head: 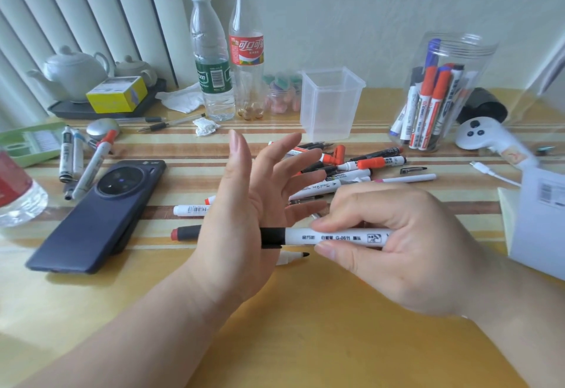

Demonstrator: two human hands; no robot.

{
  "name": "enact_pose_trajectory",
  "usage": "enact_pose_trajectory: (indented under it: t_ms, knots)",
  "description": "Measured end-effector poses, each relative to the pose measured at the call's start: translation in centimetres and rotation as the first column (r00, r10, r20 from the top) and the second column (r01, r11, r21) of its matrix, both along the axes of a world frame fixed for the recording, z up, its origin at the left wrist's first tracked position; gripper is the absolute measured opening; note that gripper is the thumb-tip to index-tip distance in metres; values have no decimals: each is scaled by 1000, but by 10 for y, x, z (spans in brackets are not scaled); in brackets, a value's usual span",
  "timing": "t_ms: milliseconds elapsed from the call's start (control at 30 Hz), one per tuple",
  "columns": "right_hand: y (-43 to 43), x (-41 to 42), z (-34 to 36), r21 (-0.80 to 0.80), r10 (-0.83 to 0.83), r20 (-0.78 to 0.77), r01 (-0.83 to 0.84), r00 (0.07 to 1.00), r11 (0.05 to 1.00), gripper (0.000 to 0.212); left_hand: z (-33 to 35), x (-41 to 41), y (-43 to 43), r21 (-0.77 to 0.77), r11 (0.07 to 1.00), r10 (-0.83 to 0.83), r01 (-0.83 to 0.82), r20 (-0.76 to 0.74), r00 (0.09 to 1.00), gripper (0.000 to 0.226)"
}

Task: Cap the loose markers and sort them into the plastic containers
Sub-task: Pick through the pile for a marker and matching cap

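The right hand (394, 244) pinches the white barrel of a black-capped marker (333, 237) between thumb and fingers (336, 219), low over the counter (305, 341). The left hand (244, 219) is flat with its fingers spread, holds nothing, and hides part of the cap. If that cap is not fully seated, the marker may dry out once it is in the round jar (477, 60). 1 uncapped marker (293, 255) lies just under the left palm, so a careless sweep would smear ink.

whiteboard marker (336, 237) barrel is showing "白板笔 G-0611" | cola bottle (246, 51) red label is showing "可口可" | water bottle (212, 77) green label is showing a barcode, brand unreadable
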State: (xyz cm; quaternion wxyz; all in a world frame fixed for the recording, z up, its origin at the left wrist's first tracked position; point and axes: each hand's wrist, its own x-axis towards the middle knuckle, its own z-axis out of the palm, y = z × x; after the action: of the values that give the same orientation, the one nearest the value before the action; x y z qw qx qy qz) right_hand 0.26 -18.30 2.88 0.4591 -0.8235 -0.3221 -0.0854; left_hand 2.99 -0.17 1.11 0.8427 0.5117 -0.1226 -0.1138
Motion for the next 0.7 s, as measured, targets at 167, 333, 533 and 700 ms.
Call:
enact_pose_trajectory:
  t_ms: [167, 333, 533, 700]
  knots:
    - [-9, 4, 5, 44, -29, -82, 33, 996, 999, 16, 2, -1, 0, -5, 1000, -11, 11, 12, 1000, 77]
    - [-28, 16, 5, 264, -42, -218, 100, 975, 959, 27, -4, -2, 5, 218, 974, 43, -67, 114, 993, 9]
    - [-37, 27, 0, 538, 22, -296, 148, 955, 830, 25, -10, 8, 10, 63, 980, 181, -187, 84, 980, 38]
    - [-32, 30, -4, 678, 40, -272, 162, 962, 717, 25, -6, 1, 6, 285, 924, 209, -254, 179, 962, 29]
